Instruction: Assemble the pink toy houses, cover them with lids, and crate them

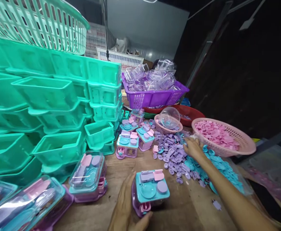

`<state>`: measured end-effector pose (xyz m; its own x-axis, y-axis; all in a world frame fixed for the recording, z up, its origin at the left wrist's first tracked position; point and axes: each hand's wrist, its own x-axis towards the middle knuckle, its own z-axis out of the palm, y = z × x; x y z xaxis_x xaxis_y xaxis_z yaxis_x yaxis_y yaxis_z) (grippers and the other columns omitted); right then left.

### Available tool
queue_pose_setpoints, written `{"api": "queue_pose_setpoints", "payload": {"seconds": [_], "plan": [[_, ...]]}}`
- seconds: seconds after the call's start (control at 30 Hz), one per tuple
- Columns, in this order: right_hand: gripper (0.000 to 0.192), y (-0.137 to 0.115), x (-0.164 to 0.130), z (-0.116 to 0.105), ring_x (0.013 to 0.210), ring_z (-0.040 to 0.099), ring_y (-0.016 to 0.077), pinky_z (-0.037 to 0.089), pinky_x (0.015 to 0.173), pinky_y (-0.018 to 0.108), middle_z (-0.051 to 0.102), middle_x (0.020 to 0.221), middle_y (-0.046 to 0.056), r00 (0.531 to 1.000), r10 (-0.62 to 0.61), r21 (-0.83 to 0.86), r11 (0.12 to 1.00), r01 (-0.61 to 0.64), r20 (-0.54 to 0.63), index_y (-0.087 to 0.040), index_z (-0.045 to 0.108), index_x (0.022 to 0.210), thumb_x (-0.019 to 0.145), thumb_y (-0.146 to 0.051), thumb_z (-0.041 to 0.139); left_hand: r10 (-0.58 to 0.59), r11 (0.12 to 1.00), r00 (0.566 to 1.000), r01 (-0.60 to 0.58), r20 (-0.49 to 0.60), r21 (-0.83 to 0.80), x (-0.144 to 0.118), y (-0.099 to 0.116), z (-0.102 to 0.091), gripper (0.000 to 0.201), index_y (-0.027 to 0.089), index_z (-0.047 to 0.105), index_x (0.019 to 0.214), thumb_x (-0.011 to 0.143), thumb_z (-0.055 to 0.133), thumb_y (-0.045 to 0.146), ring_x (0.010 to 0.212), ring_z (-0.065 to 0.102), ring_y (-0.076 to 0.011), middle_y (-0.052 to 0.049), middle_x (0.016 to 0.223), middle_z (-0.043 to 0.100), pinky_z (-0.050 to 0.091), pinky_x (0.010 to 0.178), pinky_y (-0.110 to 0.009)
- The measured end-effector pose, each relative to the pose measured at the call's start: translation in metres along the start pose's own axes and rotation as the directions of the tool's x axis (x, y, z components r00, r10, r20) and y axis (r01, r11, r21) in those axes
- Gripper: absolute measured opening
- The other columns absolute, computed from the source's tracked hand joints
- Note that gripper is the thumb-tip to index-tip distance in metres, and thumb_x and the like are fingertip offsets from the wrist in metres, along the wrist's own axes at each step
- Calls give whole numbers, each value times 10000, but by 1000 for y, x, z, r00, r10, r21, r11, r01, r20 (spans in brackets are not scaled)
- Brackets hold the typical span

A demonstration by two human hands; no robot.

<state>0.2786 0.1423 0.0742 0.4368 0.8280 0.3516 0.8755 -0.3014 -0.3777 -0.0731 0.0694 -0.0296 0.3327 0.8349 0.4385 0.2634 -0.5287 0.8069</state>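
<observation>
My left hand (126,205) is wrapped round the left side and front of a small toy kitchen set (150,191), its thumb by the pink drawer. This set has a turquoise top with a round dish, purple and pink pieces, and stands upright on the table without a clear cover. Away to the right, my right hand (194,148) reaches to the far edge of a heap of small purple plastic parts (172,147), its fingers apart and partly lost among the parts. Turquoise plastic parts (227,170) lie under and beside my right forearm.
Covered toy kitchen sets (88,176) stand at left, with more sets (127,144) farther back. Stacked green bins (58,147) rise on the left. A pink basket (247,144) of pink parts is at right. Behind stands a purple crate (152,98) of clear covers.
</observation>
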Motion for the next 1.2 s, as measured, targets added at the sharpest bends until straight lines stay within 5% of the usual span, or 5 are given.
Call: {"api": "queue_pose_setpoints", "payload": {"seconds": [0.3, 0.43, 0.57, 0.77, 1.2], "plan": [[405, -27, -58, -58, 1017, 610, 300, 464, 1006, 472, 693, 897, 68, 983, 48, 563, 814, -141, 177, -239, 699, 848, 795, -637, 649, -44, 999, 999, 45, 25, -21, -14, 13, 2, 1007, 266, 317, 1564, 702, 838, 267, 1399, 503, -403, -164, 1511, 513, 443, 1163, -576], [411, -74, -100, -84, 737, 543, 214, 541, 890, 437, 536, 666, -1, 861, 146, 761, 414, -500, 486, -251, 696, 691, 579, -597, 886, -10, 998, 1000, 10, -6, -61, 1, 46, -12, 1117, 330, 184, 1611, 731, 871, 300, 1510, 349, -388, -136, 1636, 361, 402, 1186, -596], [486, -103, -127, -87, 809, 617, 251, 578, 879, 461, 648, 774, 49, 760, 85, 660, 439, -609, 644, -241, 767, 772, 549, -652, 898, 40, 961, 997, -22, 62, -274, 23, 79, -21, 1011, 305, 219, 1621, 818, 831, 353, 1452, 455, -358, -138, 1599, 430, 438, 1176, -553], [693, -105, -155, -78, 1396, 489, 375, 427, 1165, 546, 570, 1489, 31, 924, -209, 575, 818, -15, 321, -410, 594, 1421, 781, -602, 778, -292, 730, 953, 166, -83, -663, 17, 88, 0, 867, 237, 421, 1534, 794, 852, 370, 927, 757, -224, -77, 1079, 746, 651, 849, -328], [619, -71, -142, -76, 1179, 665, 311, 567, 1010, 407, 633, 1383, 38, 663, -720, 176, 694, 698, 206, -327, 497, 1478, 884, -417, 645, -31, 956, 954, -58, -298, -287, -11, 63, 6, 1046, 284, 413, 1486, 621, 958, 507, 1259, 629, -331, -110, 1343, 646, 535, 1100, -475]]}}
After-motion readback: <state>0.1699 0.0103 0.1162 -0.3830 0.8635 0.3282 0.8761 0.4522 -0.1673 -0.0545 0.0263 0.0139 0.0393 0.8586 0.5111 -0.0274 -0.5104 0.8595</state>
